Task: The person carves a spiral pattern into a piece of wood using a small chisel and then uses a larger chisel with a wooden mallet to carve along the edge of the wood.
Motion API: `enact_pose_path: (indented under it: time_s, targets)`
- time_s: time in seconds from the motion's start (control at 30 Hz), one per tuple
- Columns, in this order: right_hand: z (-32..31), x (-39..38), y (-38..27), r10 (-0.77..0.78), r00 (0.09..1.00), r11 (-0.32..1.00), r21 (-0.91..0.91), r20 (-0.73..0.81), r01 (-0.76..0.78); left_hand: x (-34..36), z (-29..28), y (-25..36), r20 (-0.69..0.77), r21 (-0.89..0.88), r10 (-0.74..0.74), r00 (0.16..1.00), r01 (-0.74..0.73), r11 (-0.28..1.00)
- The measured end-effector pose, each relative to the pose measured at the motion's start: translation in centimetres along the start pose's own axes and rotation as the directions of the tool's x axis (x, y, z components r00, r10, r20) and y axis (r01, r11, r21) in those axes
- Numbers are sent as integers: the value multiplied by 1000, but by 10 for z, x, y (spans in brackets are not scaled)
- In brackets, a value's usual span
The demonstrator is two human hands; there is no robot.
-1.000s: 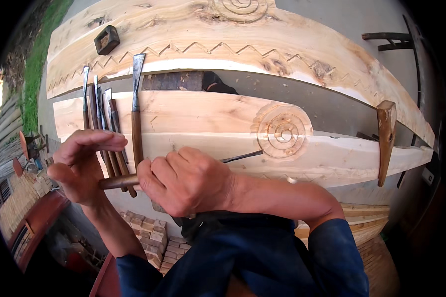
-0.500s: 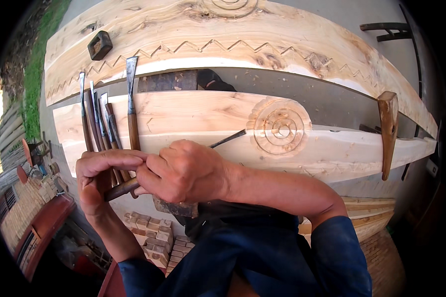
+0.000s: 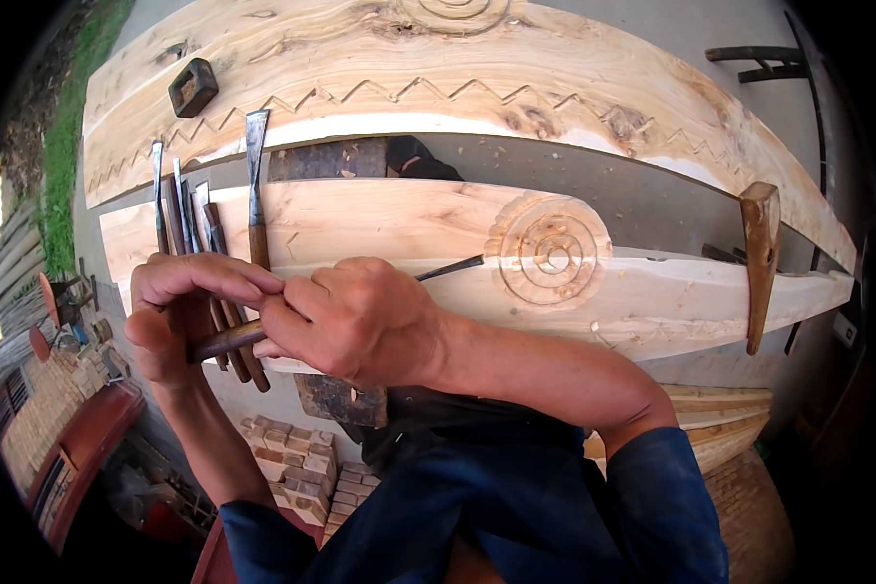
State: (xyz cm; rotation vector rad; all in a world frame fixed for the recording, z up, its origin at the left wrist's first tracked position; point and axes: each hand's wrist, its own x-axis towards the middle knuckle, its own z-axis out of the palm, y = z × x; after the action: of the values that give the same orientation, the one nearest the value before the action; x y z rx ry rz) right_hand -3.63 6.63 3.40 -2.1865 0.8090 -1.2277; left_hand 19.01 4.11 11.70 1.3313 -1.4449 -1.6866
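Note:
My right hand point(image 3: 355, 316) is closed around a chisel point(image 3: 232, 340). Its wooden handle sticks out leftward from my fist, and its dark, slim blade emerges to the right, the tip beside a carved rosette point(image 3: 555, 255). My left hand point(image 3: 180, 307) arches over the handle's butt end, with thumb and fingers apart; its fingertips meet my right fingers. The butt lies against or just in front of the left thumb's base. Below both hands is a pale, long wooden board point(image 3: 380, 209). Several chisels lie side by side on it, partly hidden by my left hand, including a broad-bladed chisel point(image 3: 256, 185).
Beyond lies a second long board point(image 3: 438, 58) with a carved zigzag, bearing a small dark box point(image 3: 194, 88). A wooden mallet-like piece point(image 3: 760, 263) crosses the near board's right end. A dark wooden block point(image 3: 341, 399) supports it below. Bricks point(image 3: 287, 467) are stacked at lower left.
Both hands have moved slightly left and away from me, carrying the chisel's handle along. The chisel's blade tip stays beside the rosette.

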Motion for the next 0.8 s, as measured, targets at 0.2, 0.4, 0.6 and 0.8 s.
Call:
enact_pose_path:
  time_s: [0.2, 0.4, 0.6, 0.8]
  targets:
    - [2, 4, 5, 64, 998, 998, -16, -2, -64, 25, -10, 2, 39, 63, 21, 999, -24, 998]
    - [-6, 5, 12, 159, 987, 986, -53, -6, -159, 47, -13, -14, 39, 25, 45, 998, -46, 999]
    - [-11, -3, -2, -44, 999, 966, -256, -4, 41, 16, 6, -1, -5, 39, 155, 988, -154, 987]
    - [-9, -19, -27, -126, 989, 984, -118, 73, 134, -50, 21, -4, 5, -43, 57, 998, -57, 997]
